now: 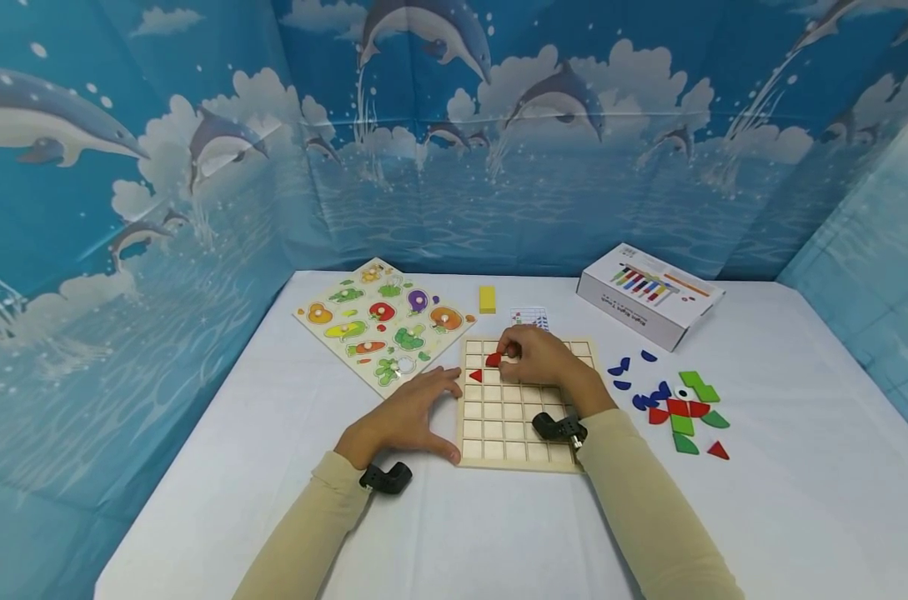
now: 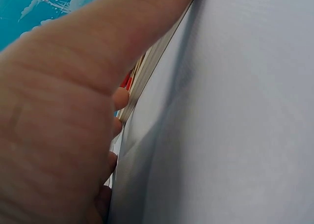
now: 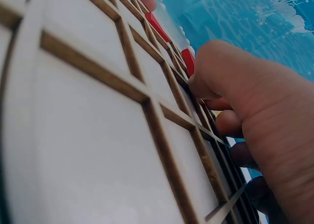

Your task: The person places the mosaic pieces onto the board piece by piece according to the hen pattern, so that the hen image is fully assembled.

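Observation:
A wooden grid board [image 1: 493,451] lies on the white table, divided into square cells. My left hand [image 1: 407,421] rests at its left edge, thumb near the lower corner and fingers spread along the side. In the left wrist view the thumb [image 2: 142,22] lies against the board's edge. Over the upper cells, my right hand [image 1: 538,360] pinches a red piece with a curved side [image 1: 494,360]. The same red piece [image 3: 188,62] shows by the thumb in the right wrist view. A red triangle [image 1: 476,376] sits in a cell just below and left.
Right of the board lie loose blue, red and green pieces [image 1: 682,424]. A vegetable puzzle board [image 1: 382,333] lies at the back left, near a yellow block [image 1: 487,300]. A printed card [image 1: 529,317] lies behind the grid board. A white box [image 1: 649,293] stands back right.

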Demonstrator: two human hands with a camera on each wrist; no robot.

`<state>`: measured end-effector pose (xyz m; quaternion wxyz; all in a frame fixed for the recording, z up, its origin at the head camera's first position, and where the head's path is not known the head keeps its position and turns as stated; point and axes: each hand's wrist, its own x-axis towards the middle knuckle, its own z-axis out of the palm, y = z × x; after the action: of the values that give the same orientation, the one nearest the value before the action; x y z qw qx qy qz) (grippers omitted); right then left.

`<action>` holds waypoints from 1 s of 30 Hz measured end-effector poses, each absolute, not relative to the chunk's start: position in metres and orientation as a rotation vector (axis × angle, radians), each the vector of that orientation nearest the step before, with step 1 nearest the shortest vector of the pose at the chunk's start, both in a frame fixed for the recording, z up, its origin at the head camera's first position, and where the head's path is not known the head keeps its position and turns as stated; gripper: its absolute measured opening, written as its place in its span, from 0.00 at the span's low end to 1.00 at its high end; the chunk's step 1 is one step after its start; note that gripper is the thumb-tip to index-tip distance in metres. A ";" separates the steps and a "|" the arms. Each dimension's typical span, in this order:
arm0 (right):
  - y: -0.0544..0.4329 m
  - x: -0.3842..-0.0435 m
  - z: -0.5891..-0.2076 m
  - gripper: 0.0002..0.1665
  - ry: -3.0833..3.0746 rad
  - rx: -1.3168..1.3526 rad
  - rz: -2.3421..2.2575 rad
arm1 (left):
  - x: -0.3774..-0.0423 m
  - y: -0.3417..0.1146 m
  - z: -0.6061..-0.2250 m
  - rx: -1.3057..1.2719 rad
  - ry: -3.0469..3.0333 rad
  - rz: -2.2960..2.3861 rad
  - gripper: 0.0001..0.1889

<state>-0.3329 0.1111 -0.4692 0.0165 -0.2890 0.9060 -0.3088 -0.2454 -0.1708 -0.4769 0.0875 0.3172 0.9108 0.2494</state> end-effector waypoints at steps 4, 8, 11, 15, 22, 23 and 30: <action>0.111 -0.332 -0.470 0.11 2.817 -0.885 -0.964 | -0.246 -0.171 -0.478 0.942 2.708 0.751 0.47; 0.110 -0.331 -0.471 0.10 2.825 -0.872 -0.960 | -0.246 -0.171 -0.479 0.932 2.709 0.751 0.47; 0.110 -0.331 -0.471 0.10 2.826 -0.876 -0.963 | -0.246 -0.171 -0.479 0.923 2.709 0.748 0.47; 0.111 -0.332 -0.470 0.10 2.819 -0.876 -0.972 | -0.246 -0.171 -0.478 0.911 2.709 0.741 0.47; 0.111 -0.334 -0.472 0.10 2.803 -0.843 -0.988 | -0.246 -0.171 -0.477 0.915 2.709 0.736 0.47; 0.112 -0.334 -0.472 0.10 2.798 -0.843 -0.996 | -0.246 -0.171 -0.477 0.917 2.710 0.736 0.47; 0.114 -0.335 -0.474 0.11 2.776 -0.852 -1.038 | -0.246 -0.171 -0.477 0.914 2.708 0.733 0.47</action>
<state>-0.3352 0.1140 -0.4742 0.0288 -0.2761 0.8998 -0.3365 -0.2463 -0.1713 -0.4772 0.0955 0.3083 0.9136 0.2473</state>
